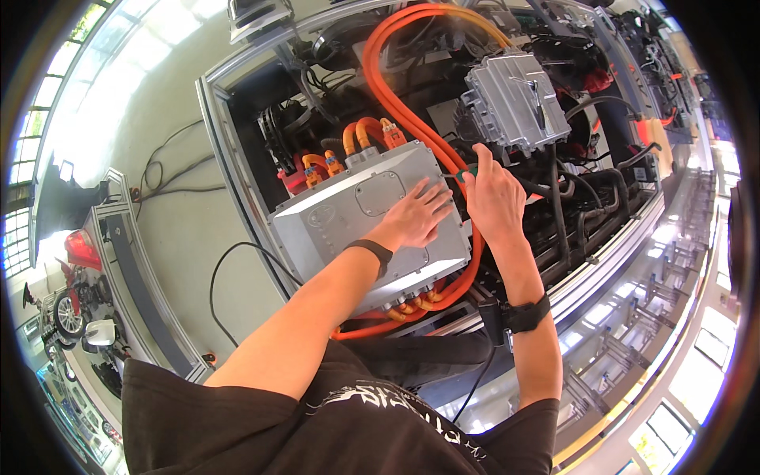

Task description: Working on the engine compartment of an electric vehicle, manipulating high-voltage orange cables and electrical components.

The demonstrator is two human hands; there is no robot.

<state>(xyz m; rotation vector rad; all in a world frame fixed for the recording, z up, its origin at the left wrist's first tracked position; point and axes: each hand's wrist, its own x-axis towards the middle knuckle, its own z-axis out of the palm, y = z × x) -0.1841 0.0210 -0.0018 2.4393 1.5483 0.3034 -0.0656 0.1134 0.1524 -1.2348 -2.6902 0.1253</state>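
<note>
A large grey metal box [317, 226] with a bolted oval cover lies in front of me, tilted in the view. My left hand [413, 215] rests flat on its top near the right side, fingers spread. At the box's right edge, my right hand [495, 202] is closed round a green-and-black-handled screwdriver [465, 173], its index finger stretched forward. The tool's short shaft points at the box's side; whether its tip sits on a fastener is too small to tell. Orange cable connectors [392, 133] line the box's far side, and others [416, 305] its near side.
Thick orange cables [380, 79] loop past the box's right side. Beyond them sits a finned silver unit [518, 99] with a tool lying on it. An aluminium frame [237, 170] borders the rig. Black hoses [560, 214] run at right; a black cable [218, 273] trails at left.
</note>
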